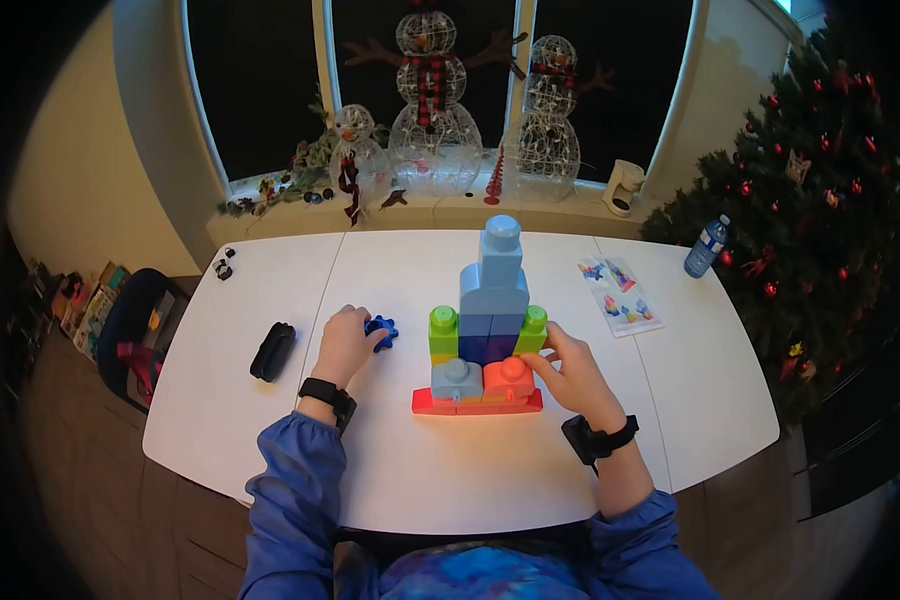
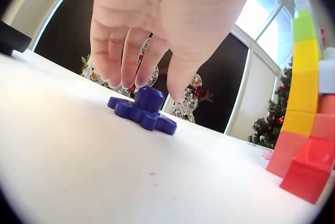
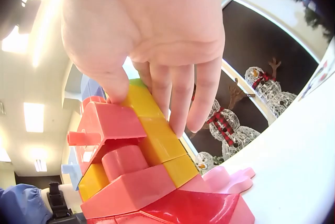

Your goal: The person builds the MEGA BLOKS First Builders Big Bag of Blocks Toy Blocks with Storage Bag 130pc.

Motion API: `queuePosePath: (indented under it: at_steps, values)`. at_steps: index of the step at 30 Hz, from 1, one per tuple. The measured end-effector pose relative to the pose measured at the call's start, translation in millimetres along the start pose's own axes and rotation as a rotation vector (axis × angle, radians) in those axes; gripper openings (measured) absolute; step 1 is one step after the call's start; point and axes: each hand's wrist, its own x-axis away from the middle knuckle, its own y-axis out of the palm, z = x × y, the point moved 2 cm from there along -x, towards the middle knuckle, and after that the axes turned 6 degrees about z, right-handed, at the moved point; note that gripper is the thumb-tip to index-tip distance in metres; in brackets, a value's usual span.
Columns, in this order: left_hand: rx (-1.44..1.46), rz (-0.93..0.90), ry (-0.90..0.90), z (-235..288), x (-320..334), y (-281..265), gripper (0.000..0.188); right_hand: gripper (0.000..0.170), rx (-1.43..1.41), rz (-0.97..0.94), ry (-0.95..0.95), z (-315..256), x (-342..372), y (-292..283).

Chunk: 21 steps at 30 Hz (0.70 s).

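Note:
A tall block structure point(image 1: 490, 325) stands upright on the table, with a red base, green-topped columns at its sides and a light blue peak. My right hand point(image 1: 578, 378) is at its right side; in the right wrist view the thumb and fingers of the hand point(image 3: 146, 30) lie either side of the yellow blocks point(image 3: 157, 135), gripping them. Left of the structure, a dark blue gear-shaped piece point(image 1: 381, 332) lies flat on the table. My left hand point(image 1: 344, 348) is over it; in the left wrist view the hand's point(image 2: 162, 35) relaxed fingers hang just above the blue piece's knob point(image 2: 149, 99).
A black case point(image 1: 273, 352) lies left of my left hand. Small black items point(image 1: 224, 264) sit at the table's back left. A picture sheet point(image 1: 620, 296) and a water bottle point(image 1: 707, 246) are at the back right. A pink piece point(image 3: 227, 180) lies behind the structure's base.

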Motion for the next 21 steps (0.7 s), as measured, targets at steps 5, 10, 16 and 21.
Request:
queuePosePath:
  at_steps: [5,10,16,21]
  values:
    - [-0.032,0.009,0.034,4,-4,2,0.028,0.033,-0.035,0.008,-0.011,6,1,2]
    - [0.429,0.110,0.020,19,15,-24,0.028,0.034,-0.039,0.006,-0.016,6,1,2]
    - [1.054,0.183,0.119,59,72,-65,0.053,0.034,-0.041,0.004,-0.009,8,2,1]
    - [1.061,-0.098,0.150,85,108,-70,0.080,0.035,-0.043,-0.004,-0.013,8,2,1]
